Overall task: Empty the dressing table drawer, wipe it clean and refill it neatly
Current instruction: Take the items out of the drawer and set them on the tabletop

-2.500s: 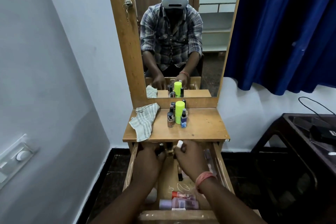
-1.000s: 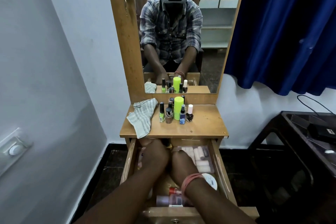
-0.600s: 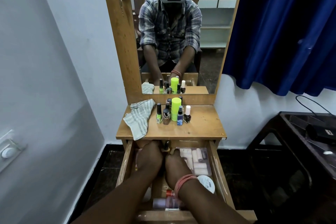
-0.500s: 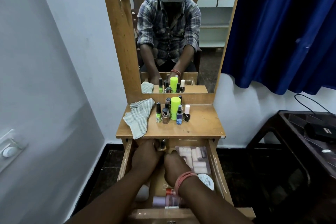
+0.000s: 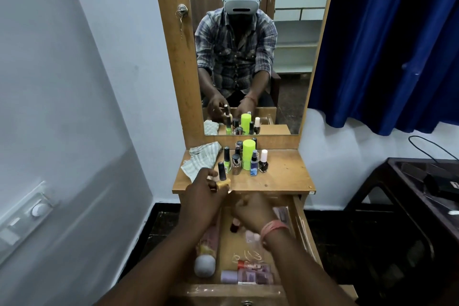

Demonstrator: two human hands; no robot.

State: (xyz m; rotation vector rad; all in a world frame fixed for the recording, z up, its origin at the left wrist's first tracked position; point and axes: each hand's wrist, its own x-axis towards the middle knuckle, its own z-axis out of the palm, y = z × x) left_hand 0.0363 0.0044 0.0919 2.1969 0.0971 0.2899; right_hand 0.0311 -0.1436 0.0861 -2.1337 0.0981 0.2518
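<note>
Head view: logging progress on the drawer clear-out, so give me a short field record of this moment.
left hand: holds a small bottle with a dark cap over the tabletop's front edge
right hand: down in the open drawer; grip unclear
tabletop: cluster of small bottles round a green can; striped cloth at left
drawer: several items left

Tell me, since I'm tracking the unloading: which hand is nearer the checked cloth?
Left. The left hand, gripping a small bottle, overlaps the checked cloth's near edge; the right hand is down in the drawer.
</note>
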